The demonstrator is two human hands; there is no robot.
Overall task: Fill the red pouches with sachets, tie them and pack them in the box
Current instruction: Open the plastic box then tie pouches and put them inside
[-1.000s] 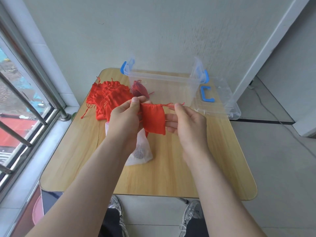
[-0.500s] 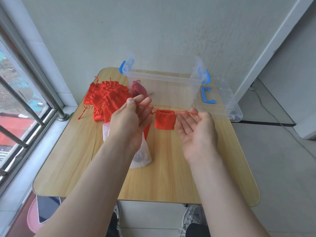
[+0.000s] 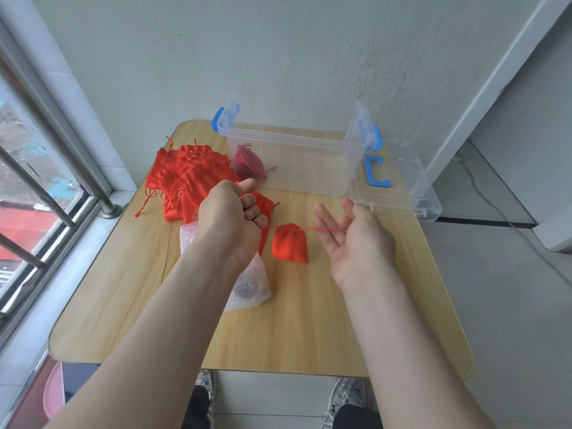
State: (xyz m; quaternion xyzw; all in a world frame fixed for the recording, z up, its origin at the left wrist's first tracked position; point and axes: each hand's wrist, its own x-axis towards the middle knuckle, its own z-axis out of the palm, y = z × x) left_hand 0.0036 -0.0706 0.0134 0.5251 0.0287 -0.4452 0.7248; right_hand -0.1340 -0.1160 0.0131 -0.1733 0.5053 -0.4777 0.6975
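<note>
Above table (image 3: 309, 320) centre, red pouch (image 3: 289, 244) hung cinched on taut drawstring (image 3: 325, 229) between hands. Left hand (image 3: 230, 221): fingers curled tight round cord's left end. Right hand (image 3: 356, 239): palm up, fingers straight, spread, cord crossing them. Darker pouch (image 3: 247, 162) lay inside box (image 3: 297, 181).

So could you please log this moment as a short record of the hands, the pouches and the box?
Left hand: fingers curled, grips one end of the drawstring
Right hand: fingers straight, palm showing; the cord reaches it, grip unclear
Held pouch: red, mouth cinched, hangs on the cord between the hands
Box: clear, open, one dark red pouch inside
Lid: on the table, right of the box
Pouch pile: red, left of the box
Sachet bag: white mesh, partly under the left forearm
</note>
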